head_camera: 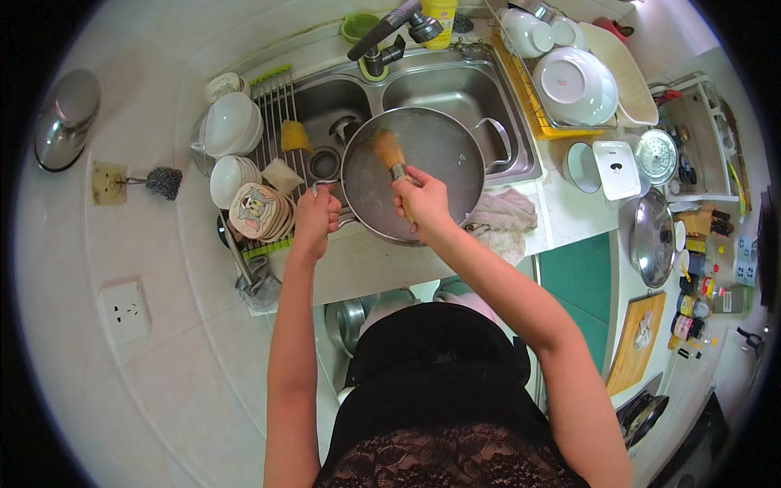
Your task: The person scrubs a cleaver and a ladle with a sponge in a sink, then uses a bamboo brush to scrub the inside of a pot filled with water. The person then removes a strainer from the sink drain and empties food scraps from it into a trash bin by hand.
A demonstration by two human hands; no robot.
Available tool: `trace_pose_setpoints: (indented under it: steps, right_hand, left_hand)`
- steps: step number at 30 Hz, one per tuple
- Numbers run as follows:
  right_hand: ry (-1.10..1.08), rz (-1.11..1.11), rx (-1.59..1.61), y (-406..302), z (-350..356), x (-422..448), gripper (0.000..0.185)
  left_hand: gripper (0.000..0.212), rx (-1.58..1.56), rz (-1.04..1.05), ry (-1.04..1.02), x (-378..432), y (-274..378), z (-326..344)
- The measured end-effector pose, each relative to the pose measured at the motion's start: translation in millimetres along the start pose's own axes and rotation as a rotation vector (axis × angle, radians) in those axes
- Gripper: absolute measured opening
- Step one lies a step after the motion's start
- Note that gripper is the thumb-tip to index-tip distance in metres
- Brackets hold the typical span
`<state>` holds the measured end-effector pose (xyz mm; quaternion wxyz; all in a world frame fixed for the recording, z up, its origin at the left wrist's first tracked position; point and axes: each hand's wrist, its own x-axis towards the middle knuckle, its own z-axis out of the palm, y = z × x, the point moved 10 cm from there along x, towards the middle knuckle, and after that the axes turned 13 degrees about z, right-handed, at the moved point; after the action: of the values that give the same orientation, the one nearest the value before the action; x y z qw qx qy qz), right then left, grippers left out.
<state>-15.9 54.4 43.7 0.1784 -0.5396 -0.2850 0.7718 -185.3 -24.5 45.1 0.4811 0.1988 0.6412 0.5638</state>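
A wide two-handled steel pan (pixel 436 146) lies over the front of the double-bowl sink, its inside facing up. My left hand (pixel 318 219) is closed around the pan's left loop handle. The other loop handle (pixel 501 141) sticks out over the right bowl. In my right hand (pixel 422 198) is the wooden handle of a scrub brush (pixel 388 149). Its light-brown bristles are blurred and lie over the pan's inner bottom. Pale specks and a cloudy film mark that surface.
Left of the pan, white bowls (pixel 232 125), cartoon-printed dishes (pixel 256 210) and a yellow sponge (pixel 295 135) sit on a roll-up drying rack (pixel 277 91). A faucet (pixel 387 30) rises behind the sink (pixel 451 91). A crumpled cloth (pixel 503 222) lies right of the pan; a dish rack (pixel 525 91) holds crockery.
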Motion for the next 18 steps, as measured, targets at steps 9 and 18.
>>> trace_pose_setpoints:
  steps: [9,18]
  right_hand:
    - [-0.106,-0.007,-0.374,-6.6,7.9,-25.6,0.049]
    - [-0.192,-0.037,-0.776,-7.8,2.7,-18.2,0.048]
  left_hand:
    - [0.019,-0.018,0.007,0.019,-2.5,-5.3,-1.7]
    - [0.019,-0.068,0.031,-0.006,-3.9,-2.8,5.0]
